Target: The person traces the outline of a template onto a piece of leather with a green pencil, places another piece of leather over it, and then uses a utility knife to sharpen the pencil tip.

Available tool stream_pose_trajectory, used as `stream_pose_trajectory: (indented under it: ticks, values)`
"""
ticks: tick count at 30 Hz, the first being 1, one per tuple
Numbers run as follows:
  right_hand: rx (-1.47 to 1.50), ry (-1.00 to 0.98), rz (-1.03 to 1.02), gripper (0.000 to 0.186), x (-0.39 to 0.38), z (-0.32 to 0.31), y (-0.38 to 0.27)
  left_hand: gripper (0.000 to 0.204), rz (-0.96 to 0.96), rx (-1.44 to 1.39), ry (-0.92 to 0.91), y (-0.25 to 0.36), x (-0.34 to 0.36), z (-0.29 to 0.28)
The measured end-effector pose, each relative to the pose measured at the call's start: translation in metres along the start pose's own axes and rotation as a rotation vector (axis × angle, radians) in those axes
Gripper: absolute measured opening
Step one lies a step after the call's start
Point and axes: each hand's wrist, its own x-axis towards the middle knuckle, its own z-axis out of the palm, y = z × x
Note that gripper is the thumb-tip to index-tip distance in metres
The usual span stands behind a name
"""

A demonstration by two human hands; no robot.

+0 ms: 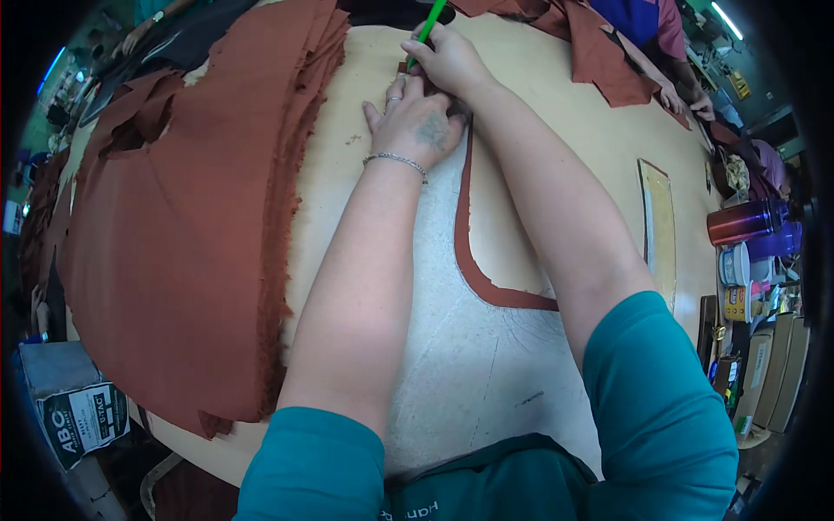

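My right hand point(453, 62), at the far middle of the table, is closed around a slim green pen point(427, 31). The pen slants, its lower end down beside my left fingertips. Just nearer, my left hand point(419, 123) lies palm down with fingers stretched forward, pressing on the far end of a large pale grey sheet point(460, 382). A band of reddish-brown leather point(473, 269) shows along the sheet's curved right edge. More brown point(402, 67) shows by my left fingertips. My hands partly hide the sheet's far end and the pen's tip.
A thick stack of reddish-brown leather point(182, 243) covers the table's left side. More leather pieces point(599, 61) lie at the far right, near a co-worker's hands point(691, 97). A long narrow panel point(658, 226) lies right of my arm. Bottles point(743, 221) and tubs point(734, 265) stand along the right edge.
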Motion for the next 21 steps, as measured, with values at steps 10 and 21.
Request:
stream_pose_trajectory:
  ticks: [10, 21]
  values:
    - [0.383, 0.369, 0.158, 0.017, -0.066, -0.043, 0.023, 0.04, -0.01, -0.034, -0.029, -0.007, -0.005, -0.005]
    - [0.037, 0.329, 0.02, 0.019, -0.077, -0.035, 0.014, 0.041, -0.017, -0.045, -0.105, -0.002, -0.003, -0.01]
